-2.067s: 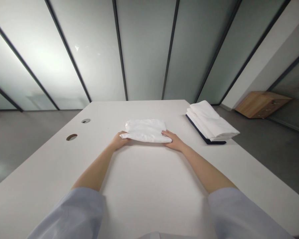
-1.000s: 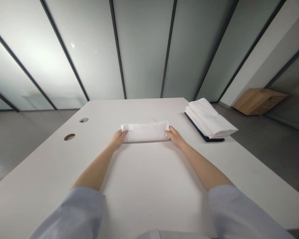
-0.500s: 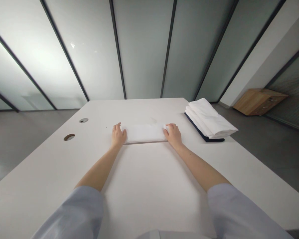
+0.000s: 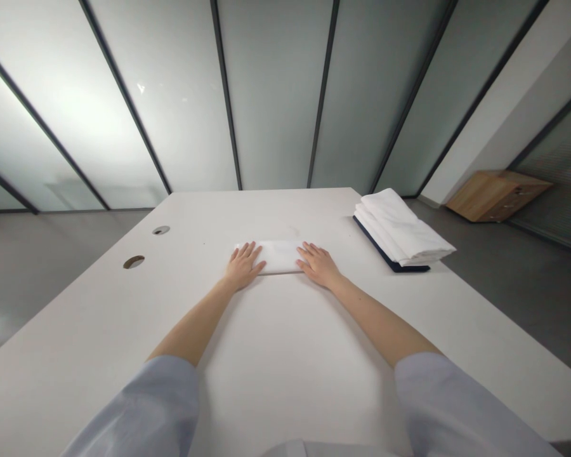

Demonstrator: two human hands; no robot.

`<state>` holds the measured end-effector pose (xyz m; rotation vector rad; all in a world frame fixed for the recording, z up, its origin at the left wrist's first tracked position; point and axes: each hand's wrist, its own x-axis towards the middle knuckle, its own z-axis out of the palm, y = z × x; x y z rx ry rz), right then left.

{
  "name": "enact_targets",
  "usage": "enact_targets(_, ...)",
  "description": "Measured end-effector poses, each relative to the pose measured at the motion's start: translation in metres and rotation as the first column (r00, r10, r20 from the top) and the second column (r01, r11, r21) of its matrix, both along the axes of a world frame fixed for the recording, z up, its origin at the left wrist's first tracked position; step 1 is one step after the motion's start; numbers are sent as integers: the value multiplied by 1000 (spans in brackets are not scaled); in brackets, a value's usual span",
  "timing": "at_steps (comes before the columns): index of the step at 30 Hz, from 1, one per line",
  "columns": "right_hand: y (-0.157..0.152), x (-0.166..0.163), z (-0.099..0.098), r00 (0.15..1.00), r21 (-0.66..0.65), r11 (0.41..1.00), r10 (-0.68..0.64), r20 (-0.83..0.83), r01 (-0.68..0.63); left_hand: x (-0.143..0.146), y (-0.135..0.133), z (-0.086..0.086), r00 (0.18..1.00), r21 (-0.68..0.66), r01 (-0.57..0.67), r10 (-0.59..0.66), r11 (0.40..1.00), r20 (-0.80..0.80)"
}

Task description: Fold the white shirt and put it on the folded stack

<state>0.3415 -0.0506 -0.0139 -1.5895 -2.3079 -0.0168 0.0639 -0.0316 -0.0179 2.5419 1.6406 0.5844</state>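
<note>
On the white table (image 4: 276, 355), mid-surface, one folded white cloth (image 4: 278, 256) lies flat. Two hands press it: left hand (image 4: 244, 265) and right hand (image 4: 318, 264), palms down, fingers spread, gripping nothing. One stack of folded linens (image 4: 402, 236) sits well apart, rightward; two round holes (image 4: 134, 261) lie leftward.

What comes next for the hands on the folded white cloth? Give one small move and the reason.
Probably slide both palms outward to smooth it. The left hand and right hand lie flat and open on the folded white cloth, covering its ends on the white table.
</note>
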Motion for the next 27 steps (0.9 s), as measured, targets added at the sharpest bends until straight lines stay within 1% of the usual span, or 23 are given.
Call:
enact_targets(2, -4, -2, 6, 1000, 9, 1000, -16, 15, 16, -1, 1, 0, 999, 48, -46, 45, 998, 12)
enact_targets(3, -7, -3, 10, 999, 13, 1000, -27, 20, 26, -3, 1, 1, 995, 86, -98, 96, 991, 28)
enact_targets(4, -9, -4, 15, 999, 16, 999, -42, 20, 42, -5, 2, 1, 986, 130, -164, 159, 978, 53)
enact_targets(6, -13, -6, 23, 996, 19, 996, -86, -2, 86, -10, 2, 4, 953, 207, -297, 277, 932, 119)
enact_targets(8, -15, -7, 29, 993, 38, 993, -112, -39, 113, -16, 2, 7, 922, 245, -380, 344, 892, 178)
enact_targets(11, -12, -12, 32, 991, 120, 987, -95, -94, 106, -22, 1, 10, 898, 241, -426, 375, 872, 230)
enact_targets(12, -9, -14, 33, 989, 126, 985, -100, -108, 114, -22, 0, 10, 894, 232, -432, 379, 871, 241)
enact_targets(13, -5, -17, 33, 986, 104, 986, -119, -115, 131, -23, 0, 10, 890, 223, -436, 382, 872, 247)
enact_targets(14, 0, -20, 33, 983, 50, 987, -147, -111, 154, -23, 1, 9, 889, 213, -437, 384, 874, 249)
enact_targets(16, 12, -27, 34, 977, -123, 972, -206, -55, 198, -23, 1, 8, 889, 195, -437, 388, 878, 244)
enact_targets(19, 30, -38, 40, 969, -339, 909, -245, 38, 243, -25, 3, 7, 890, 186, -433, 386, 882, 245)
enact_targets(22, 45, -48, 50, 969, -517, 827, -244, 26, 222, -27, 4, 5, 889, 178, -431, 383, 885, 249)
enact_targets(24, 51, -54, 56, 972, -595, 780, -233, 12, 194, -28, 6, 3, 887, 168, -434, 388, 885, 250)
enact_targets(27, 53, -61, 62, 974, -623, 758, -223, 29, 192, -29, 7, 2, 883, 150, -439, 394, 886, 256)
